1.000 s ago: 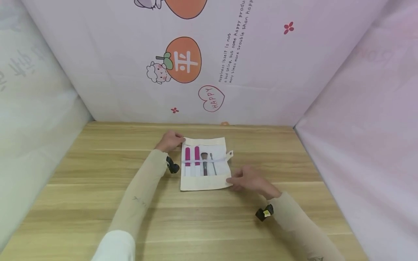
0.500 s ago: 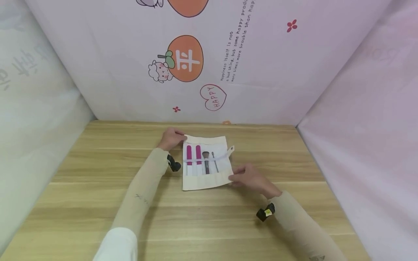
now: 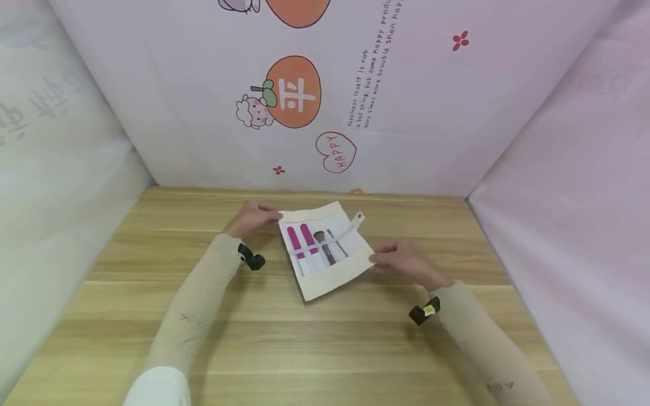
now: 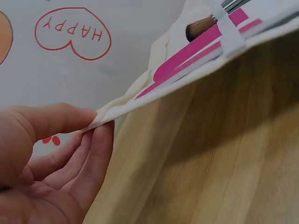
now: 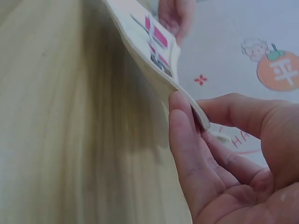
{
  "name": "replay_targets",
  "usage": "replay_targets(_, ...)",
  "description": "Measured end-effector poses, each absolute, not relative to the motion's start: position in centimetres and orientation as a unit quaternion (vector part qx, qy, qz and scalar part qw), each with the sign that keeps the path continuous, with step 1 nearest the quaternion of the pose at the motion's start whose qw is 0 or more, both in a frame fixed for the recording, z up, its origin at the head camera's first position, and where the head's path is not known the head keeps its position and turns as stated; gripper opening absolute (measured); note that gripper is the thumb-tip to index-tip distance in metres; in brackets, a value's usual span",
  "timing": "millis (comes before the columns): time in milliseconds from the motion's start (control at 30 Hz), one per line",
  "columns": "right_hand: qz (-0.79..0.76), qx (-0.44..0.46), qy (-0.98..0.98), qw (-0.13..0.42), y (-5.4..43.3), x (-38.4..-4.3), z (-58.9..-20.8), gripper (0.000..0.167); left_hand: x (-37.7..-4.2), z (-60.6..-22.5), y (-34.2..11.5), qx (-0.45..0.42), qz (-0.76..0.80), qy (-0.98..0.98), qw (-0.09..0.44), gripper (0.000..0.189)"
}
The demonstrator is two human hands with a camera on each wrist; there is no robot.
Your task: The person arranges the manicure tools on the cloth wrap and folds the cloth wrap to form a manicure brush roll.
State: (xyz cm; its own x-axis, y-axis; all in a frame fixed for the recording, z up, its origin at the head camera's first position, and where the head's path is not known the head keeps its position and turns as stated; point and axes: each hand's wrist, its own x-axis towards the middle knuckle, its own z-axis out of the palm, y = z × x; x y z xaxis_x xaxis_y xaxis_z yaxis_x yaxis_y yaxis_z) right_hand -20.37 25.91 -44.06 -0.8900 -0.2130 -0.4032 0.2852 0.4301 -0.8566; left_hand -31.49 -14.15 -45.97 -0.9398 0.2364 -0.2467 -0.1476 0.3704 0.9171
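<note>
A cream cloth tool roll (image 3: pixel 335 279) lies unfolded and tilted between both hands, lifted off the table in the wrist views. My left hand (image 3: pixel 252 217) pinches its far left corner between thumb and fingers. At the near right corner, my right hand (image 3: pixel 406 260) pinches the cloth the same way. An elastic band across the roll holds two magenta-and-white strips (image 3: pixel 308 237), a makeup brush (image 3: pixel 325 247) with dark bristles and a thin dark-tipped tool (image 3: pixel 337 242). A snap tab (image 3: pixel 358 220) sticks out from the right edge.
The wooden tabletop (image 3: pixel 315 349) spreads under the roll. A white printed backdrop (image 3: pixel 406 113) rises behind it, with pale fabric walls at the left (image 3: pixel 61 169) and right (image 3: pixel 558 169). Black cameras sit on both wrists.
The roll has risen and turned counterclockwise, its near right corner moving up and right with my right hand. My left hand has shifted slightly left, still pinching its corner.
</note>
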Motion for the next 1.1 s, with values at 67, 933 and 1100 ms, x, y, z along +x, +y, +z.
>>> replay_targets(67, -0.537, 0.024, 0.811, 0.229, 26.4, -20.8, -43.9, 0.044, -31.0, -45.9, -14.9, 0.033, 0.582, 0.787, 0.203, 0.042)
replay_targets(933, -0.515, 0.033, 0.831, 0.206, 25.6, -28.0, -44.5, 0.044, -21.5, -46.8, -18.2, 0.131, 0.493, 0.779, 0.364, 0.020)
replay_targets(1100, -0.519, 0.024, 0.834, 0.185, 25.3, -28.3, -45.4, 0.041, -19.7, -46.9, -17.0, 0.153, 0.477, 0.795, 0.344, 0.021)
